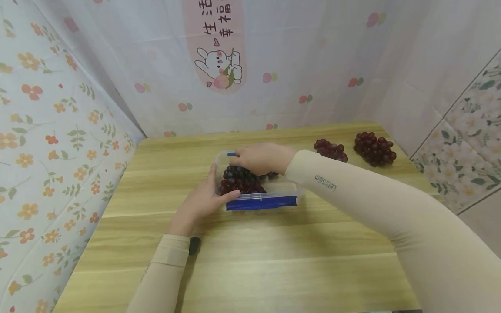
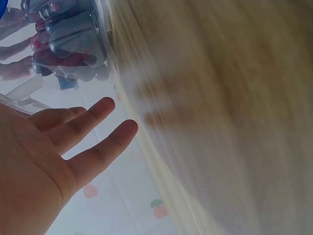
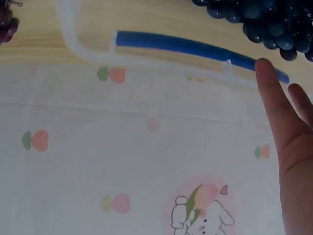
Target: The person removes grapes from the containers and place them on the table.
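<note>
A clear plastic box (image 1: 289,194) with blue latches stands on the table, holding dark grapes (image 1: 239,179) mostly in its left half. My left hand (image 1: 205,195) lies along the box's left side, thumb over the front rim; in the left wrist view its fingers (image 2: 108,147) are spread and fairly straight. Over the grapes, near the far rim, is my right hand (image 1: 260,158), partly covering them. The right wrist view shows its fingers (image 3: 274,95) extended beside the far blue latch (image 3: 181,45), with dark grapes (image 3: 274,24) close by.
Two bunches of red grapes, one nearer (image 1: 332,150) and one farther right (image 1: 374,150), lie at the table's back right. A patterned curtain (image 1: 297,65) hangs behind the wooden table (image 1: 297,269). A small black object (image 1: 194,246) is beside my left wrist.
</note>
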Motion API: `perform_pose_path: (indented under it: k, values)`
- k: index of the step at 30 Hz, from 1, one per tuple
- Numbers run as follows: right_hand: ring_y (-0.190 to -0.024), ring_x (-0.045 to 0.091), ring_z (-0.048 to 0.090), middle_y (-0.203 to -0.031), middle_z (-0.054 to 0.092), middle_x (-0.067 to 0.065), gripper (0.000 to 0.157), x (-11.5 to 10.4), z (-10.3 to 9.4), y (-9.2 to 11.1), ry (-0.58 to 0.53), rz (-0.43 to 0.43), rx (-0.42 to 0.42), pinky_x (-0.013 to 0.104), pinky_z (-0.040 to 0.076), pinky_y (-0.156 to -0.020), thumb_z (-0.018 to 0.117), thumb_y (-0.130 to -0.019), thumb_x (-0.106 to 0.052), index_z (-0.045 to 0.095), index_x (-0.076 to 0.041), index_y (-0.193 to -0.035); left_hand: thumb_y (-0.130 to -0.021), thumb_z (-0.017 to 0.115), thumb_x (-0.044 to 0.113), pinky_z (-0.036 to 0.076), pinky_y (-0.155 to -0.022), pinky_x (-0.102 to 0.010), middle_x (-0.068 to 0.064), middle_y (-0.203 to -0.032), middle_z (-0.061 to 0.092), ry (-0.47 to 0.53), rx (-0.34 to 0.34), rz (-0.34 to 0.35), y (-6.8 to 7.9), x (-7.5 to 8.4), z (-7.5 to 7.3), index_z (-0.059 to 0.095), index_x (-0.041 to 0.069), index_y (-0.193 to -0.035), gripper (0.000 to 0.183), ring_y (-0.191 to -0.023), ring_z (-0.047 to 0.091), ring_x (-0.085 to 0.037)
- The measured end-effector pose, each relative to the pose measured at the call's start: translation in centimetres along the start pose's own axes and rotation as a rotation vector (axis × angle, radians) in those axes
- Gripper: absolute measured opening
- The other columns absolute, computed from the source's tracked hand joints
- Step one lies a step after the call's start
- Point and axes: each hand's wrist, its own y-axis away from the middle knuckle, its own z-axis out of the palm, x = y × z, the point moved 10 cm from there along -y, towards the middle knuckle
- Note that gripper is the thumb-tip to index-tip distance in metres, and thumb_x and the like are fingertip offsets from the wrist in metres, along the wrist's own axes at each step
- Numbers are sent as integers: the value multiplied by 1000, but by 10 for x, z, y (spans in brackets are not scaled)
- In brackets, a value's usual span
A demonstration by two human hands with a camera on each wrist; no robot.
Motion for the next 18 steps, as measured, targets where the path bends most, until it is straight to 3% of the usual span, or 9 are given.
perform_pose_path:
  k: [8, 13, 15, 18]
  values:
    - [-150, 33, 51, -171, 37, 16, 73, 6, 17, -12, 5, 7, -18, 44, 54, -114, 62, -105, -1, 36, -29, -167, -82, 60, 91, 44, -119, -63, -18, -176, 26, -10, 5, 17, -2, 2, 0, -16, 23, -171, 136, -150, 50, -41]
    - [-126, 32, 70, -174, 34, 16, 82, 8, 34, -16, -12, 15, -63, 42, 60, -105, 59, -107, -3, 20, -36, -172, -86, 63, 85, 41, -121, -65, -17, -177, 23, -4, 1, -3, 0, 0, 1, -17, 24, -170, 131, -155, 43, -42]
    - [-123, 33, 71, -172, 36, 17, 82, 9, 37, -18, -24, 24, -74, 43, 59, -106, 59, -107, -4, 18, -33, -172, -87, 63, 84, 41, -121, -65, -17, -177, 23, -7, 7, -2, 0, 0, 0, -16, 23, -171, 130, -155, 43, -42]
    - [-134, 32, 65, -164, 48, 18, 74, 10, 38, -21, -39, 22, -69, 43, 54, -114, 61, -107, -7, 28, -25, -170, -87, 63, 84, 42, -120, -64, -18, -176, 26, -17, 10, 1, 0, 0, 0, -15, 22, -171, 131, -153, 47, -42]
